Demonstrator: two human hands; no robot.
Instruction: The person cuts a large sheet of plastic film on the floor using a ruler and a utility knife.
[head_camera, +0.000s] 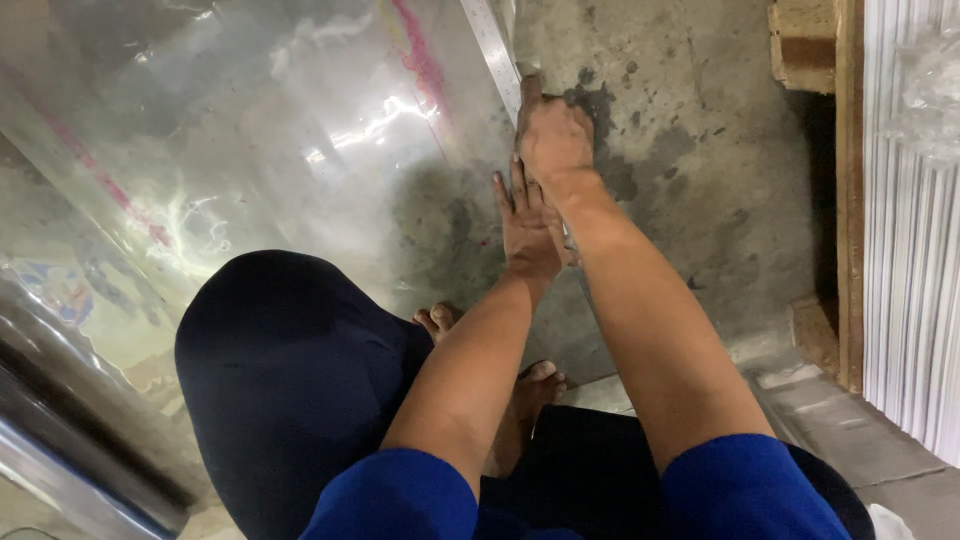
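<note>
On the concrete floor (690, 150), at the right edge of a clear plastic sheet (250, 130), a long metal ruler (492, 55) lies along the sheet's margin. The left hand (528, 225) presses flat, fingers spread, apparently to pin ruler and sheet against slipping. The right hand (553, 140) is curled in a narrow grip just beside the ruler's edge; what it holds cannot be told. Bare feet (490, 350) rest below; a wooden pallet (830, 200) stands at right.

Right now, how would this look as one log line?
left hand: flat on clear plastic sheet | right hand: fist at metal ruler | concrete floor
</note>
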